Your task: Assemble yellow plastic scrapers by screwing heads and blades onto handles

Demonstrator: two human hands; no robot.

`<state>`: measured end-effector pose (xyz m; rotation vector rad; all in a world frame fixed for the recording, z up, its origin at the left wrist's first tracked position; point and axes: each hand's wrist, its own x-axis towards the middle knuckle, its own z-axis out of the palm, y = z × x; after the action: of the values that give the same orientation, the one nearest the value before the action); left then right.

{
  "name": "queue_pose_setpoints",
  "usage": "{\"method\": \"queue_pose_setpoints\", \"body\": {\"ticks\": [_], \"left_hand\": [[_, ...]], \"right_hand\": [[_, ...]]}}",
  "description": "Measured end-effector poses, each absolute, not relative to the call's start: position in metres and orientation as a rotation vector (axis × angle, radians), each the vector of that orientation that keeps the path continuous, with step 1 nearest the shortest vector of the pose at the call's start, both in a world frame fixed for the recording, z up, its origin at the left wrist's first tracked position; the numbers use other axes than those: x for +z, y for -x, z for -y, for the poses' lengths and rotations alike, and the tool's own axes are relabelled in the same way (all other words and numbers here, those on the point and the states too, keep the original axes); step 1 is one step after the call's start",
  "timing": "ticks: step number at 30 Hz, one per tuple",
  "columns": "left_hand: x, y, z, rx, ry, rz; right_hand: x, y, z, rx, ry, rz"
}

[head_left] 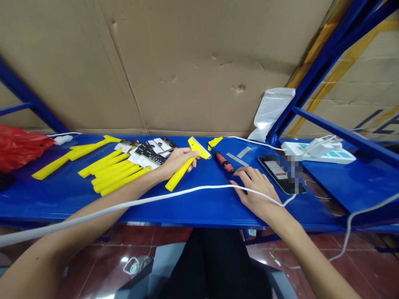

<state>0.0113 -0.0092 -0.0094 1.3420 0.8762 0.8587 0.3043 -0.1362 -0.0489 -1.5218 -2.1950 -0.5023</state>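
Observation:
My left hand (179, 162) is closed around the neck of a yellow scraper (179, 174), its blade head pointing up and right and its handle towards me. My right hand (258, 189) rests on the bench with fingers apart, its fingertips at the end of a red-and-black screwdriver (225, 162); whether they touch it I cannot tell. Beyond the screwdriver lie a small yellow piece (215, 142) and two flat metal blades (237, 159). Left of my left forearm, several yellow scraper handles (121, 179) lie in a pile with black-and-white cards (148, 155).
A phone (280, 174) lies right of my right hand on the blue bench (193, 207). A white cable (199, 188) crosses in front of both arms. Behind the phone sits a power strip (321, 152). A red bag (21, 147) stands far left; cardboard (187, 62) walls the back.

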Motion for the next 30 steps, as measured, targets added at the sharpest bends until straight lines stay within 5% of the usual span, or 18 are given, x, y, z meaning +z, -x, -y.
{"method": "queue_pose_setpoints", "body": {"ticks": [30], "left_hand": [[-0.007, -0.009, 0.009, 0.901, -1.367, -0.846]], "right_hand": [[-0.058, -0.406, 0.178, -0.668, 1.534, 1.686]]}}
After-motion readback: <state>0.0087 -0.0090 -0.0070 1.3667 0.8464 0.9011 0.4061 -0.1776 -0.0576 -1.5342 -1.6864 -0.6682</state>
